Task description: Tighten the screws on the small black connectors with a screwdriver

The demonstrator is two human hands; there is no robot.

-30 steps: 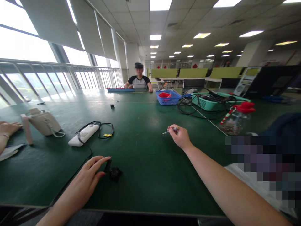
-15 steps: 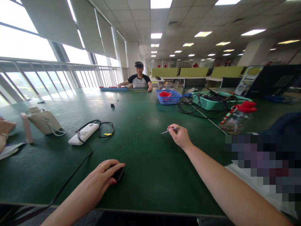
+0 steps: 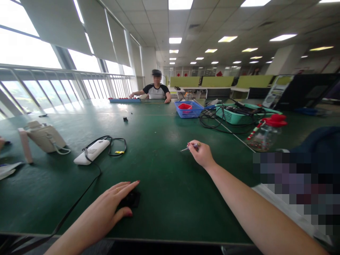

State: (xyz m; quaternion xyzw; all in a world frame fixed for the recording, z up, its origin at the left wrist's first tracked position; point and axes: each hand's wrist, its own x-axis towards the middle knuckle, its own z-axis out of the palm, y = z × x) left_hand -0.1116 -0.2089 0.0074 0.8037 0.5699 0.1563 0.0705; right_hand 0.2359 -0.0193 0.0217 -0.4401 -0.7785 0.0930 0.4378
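Note:
My left hand (image 3: 111, 205) is over the near part of the table, its thumb spread away from its straight fingers. Under and beside those fingers lies a flat black object (image 3: 136, 199), partly covered by the hand; its kind cannot be made out. Farther off to the right, my right hand (image 3: 202, 153) is closed around a small screwdriver (image 3: 196, 145). The screwdriver's thin metal shaft points left, held low over the green tabletop.
A white power bank (image 3: 92, 152) with a black cable lies at left, near a beige bag-like object (image 3: 47, 136). A blue basket (image 3: 188, 110), a green basket (image 3: 231, 117) and a red-lidded jar (image 3: 265, 136) stand at right. Across the table sits a person (image 3: 157, 90).
My left hand has loosened from the black object; its thumb has moved away and the object lies flat on the table. My right hand still holds the screwdriver. The view has shifted slightly.

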